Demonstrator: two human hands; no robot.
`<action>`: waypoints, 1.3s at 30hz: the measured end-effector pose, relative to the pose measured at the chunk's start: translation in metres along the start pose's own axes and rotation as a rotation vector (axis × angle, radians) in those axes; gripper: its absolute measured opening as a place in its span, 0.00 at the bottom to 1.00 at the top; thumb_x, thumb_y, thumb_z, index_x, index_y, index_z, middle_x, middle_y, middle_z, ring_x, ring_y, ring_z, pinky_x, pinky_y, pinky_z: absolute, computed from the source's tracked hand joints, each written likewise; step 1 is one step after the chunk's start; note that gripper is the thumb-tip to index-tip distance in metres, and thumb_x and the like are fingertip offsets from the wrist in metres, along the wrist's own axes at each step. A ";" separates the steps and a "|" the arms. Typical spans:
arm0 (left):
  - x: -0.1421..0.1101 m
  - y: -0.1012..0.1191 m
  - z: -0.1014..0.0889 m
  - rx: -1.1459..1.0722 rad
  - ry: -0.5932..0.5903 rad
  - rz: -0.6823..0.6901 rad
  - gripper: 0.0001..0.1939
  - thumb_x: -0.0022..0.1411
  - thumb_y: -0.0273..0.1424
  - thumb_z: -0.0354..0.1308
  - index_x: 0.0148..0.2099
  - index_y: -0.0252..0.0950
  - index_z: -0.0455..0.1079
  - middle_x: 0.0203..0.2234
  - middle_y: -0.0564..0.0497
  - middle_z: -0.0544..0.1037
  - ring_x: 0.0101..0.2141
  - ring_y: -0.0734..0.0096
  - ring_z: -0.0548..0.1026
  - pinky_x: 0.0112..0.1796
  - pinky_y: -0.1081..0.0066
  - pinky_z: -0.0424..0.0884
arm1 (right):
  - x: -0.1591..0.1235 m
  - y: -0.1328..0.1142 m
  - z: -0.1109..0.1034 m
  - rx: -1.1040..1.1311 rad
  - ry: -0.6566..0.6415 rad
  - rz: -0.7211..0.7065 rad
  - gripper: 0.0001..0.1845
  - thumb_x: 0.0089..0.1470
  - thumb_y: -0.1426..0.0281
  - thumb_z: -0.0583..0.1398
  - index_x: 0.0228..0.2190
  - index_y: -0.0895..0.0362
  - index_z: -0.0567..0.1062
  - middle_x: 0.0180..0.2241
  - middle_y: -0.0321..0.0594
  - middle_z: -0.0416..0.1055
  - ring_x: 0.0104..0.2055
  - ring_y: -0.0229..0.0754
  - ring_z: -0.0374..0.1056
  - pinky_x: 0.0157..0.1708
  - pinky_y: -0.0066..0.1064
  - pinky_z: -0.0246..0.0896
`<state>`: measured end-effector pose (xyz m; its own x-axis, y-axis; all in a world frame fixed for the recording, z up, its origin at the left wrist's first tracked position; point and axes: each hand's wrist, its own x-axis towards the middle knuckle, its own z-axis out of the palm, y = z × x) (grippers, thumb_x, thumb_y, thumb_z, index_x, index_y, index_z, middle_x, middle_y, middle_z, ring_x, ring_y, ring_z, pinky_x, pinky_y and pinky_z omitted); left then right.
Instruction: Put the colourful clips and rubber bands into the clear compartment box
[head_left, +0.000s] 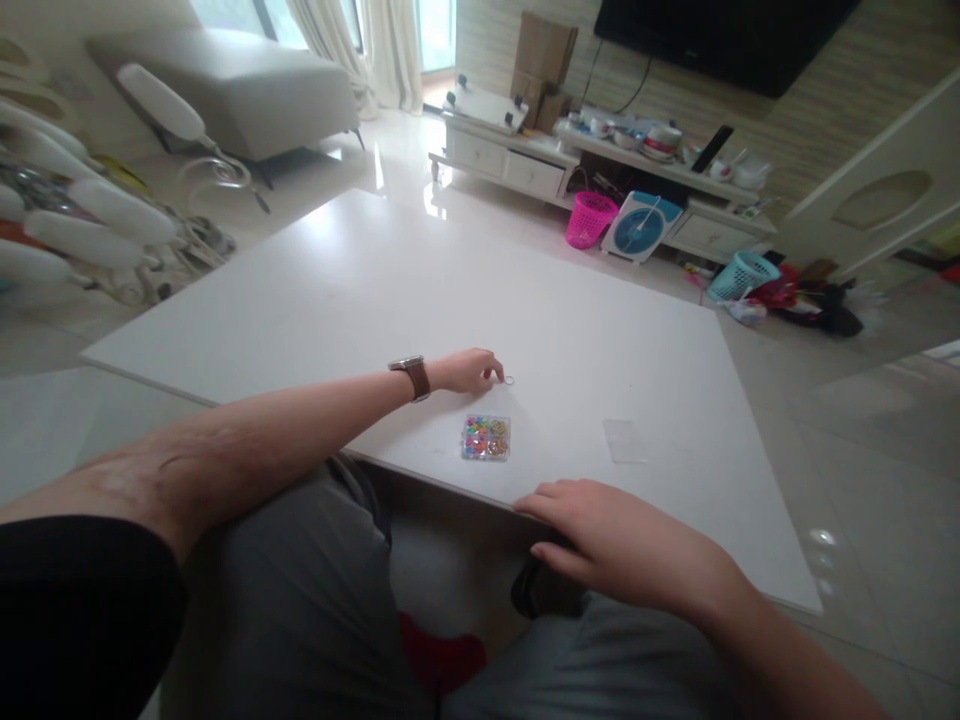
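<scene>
My left hand [474, 370], with a brown-strapped watch [412, 378] on its wrist, reaches across the white table [315, 290]. Its fingers bend downward, with a gap between thumb and forefinger. A small thin ring [509, 380] lies right at the forefinger's tip; whether they touch is too small to tell. Closer to me sits a clear compartment box [486, 438], holding several bright beads on its left and gold-coloured and coppery pieces on its right. My right hand [592, 525] rests over the near table edge, fingers stretched and thumb apart, holding nothing.
A flat transparent piece [624, 441], like a lid, lies to the box's right. Below the near edge are my grey-clad legs [300, 610]. Beyond the table stand a pink basket [590, 220], a blue-and-white fan [642, 228] and a cabinet [536, 172]. Several white-backed chairs [97, 215] are at left.
</scene>
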<state>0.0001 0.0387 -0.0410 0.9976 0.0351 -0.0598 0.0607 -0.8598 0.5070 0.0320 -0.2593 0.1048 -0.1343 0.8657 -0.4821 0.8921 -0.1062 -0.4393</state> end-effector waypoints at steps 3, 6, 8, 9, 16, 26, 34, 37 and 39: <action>0.001 0.005 0.000 0.026 -0.012 0.026 0.13 0.59 0.27 0.55 0.44 0.36 0.78 0.36 0.48 0.76 0.34 0.71 0.72 0.36 0.73 0.66 | -0.001 -0.001 0.000 0.000 0.004 0.000 0.15 0.63 0.64 0.57 0.49 0.53 0.74 0.44 0.45 0.76 0.46 0.49 0.71 0.45 0.39 0.63; 0.003 0.008 -0.003 0.047 0.008 0.072 0.12 0.59 0.28 0.55 0.44 0.36 0.76 0.35 0.48 0.76 0.34 0.71 0.71 0.36 0.73 0.65 | -0.001 -0.002 0.000 -0.005 0.000 0.006 0.15 0.63 0.64 0.57 0.50 0.53 0.74 0.44 0.44 0.76 0.46 0.49 0.71 0.45 0.39 0.63; 0.003 0.009 -0.003 0.048 0.005 0.092 0.15 0.60 0.28 0.55 0.48 0.37 0.75 0.36 0.49 0.76 0.34 0.71 0.71 0.38 0.72 0.64 | -0.001 -0.002 -0.001 -0.006 -0.003 0.009 0.15 0.63 0.64 0.57 0.50 0.52 0.74 0.45 0.44 0.76 0.46 0.49 0.71 0.45 0.39 0.64; 0.003 0.010 -0.003 0.048 -0.007 0.089 0.17 0.60 0.28 0.54 0.51 0.38 0.75 0.37 0.49 0.76 0.35 0.71 0.72 0.38 0.72 0.65 | -0.001 -0.002 -0.001 -0.005 -0.003 0.009 0.16 0.63 0.64 0.57 0.50 0.52 0.74 0.45 0.45 0.76 0.46 0.49 0.71 0.45 0.39 0.64; 0.003 0.010 0.003 0.082 -0.064 0.022 0.12 0.58 0.28 0.55 0.43 0.36 0.75 0.37 0.48 0.77 0.35 0.69 0.72 0.36 0.72 0.64 | -0.001 -0.002 -0.001 -0.009 0.000 0.007 0.15 0.63 0.64 0.57 0.50 0.52 0.74 0.45 0.44 0.76 0.46 0.50 0.72 0.45 0.40 0.64; 0.001 0.025 -0.005 0.072 -0.190 0.134 0.08 0.61 0.28 0.53 0.37 0.34 0.74 0.35 0.47 0.78 0.32 0.71 0.70 0.35 0.72 0.64 | -0.001 -0.001 -0.001 -0.010 -0.005 0.005 0.15 0.63 0.64 0.57 0.49 0.52 0.74 0.45 0.43 0.76 0.46 0.49 0.72 0.45 0.39 0.65; -0.013 0.072 -0.009 -0.084 -0.438 0.286 0.03 0.53 0.26 0.60 0.29 0.34 0.75 0.23 0.53 0.76 0.24 0.75 0.67 0.28 0.74 0.62 | 0.001 -0.001 -0.001 -0.009 -0.013 0.007 0.12 0.62 0.65 0.58 0.46 0.53 0.75 0.43 0.43 0.76 0.45 0.49 0.72 0.43 0.39 0.64; -0.013 0.073 -0.006 -0.079 -0.485 0.273 0.03 0.49 0.24 0.61 0.26 0.34 0.76 0.21 0.54 0.76 0.23 0.75 0.67 0.26 0.73 0.61 | 0.001 0.000 0.000 -0.013 -0.016 0.010 0.13 0.62 0.65 0.58 0.48 0.52 0.74 0.44 0.43 0.76 0.45 0.49 0.72 0.43 0.39 0.64; -0.013 0.070 -0.005 -0.102 -0.493 0.264 0.02 0.48 0.25 0.63 0.28 0.35 0.77 0.22 0.54 0.77 0.23 0.75 0.69 0.26 0.73 0.61 | 0.002 0.000 0.000 -0.019 -0.020 0.013 0.13 0.62 0.65 0.58 0.47 0.52 0.74 0.44 0.42 0.76 0.45 0.49 0.72 0.43 0.39 0.64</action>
<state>-0.0080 -0.0195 0.0002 0.8472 -0.4375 -0.3016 -0.1615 -0.7527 0.6383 0.0316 -0.2575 0.1039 -0.1313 0.8544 -0.5027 0.9019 -0.1075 -0.4184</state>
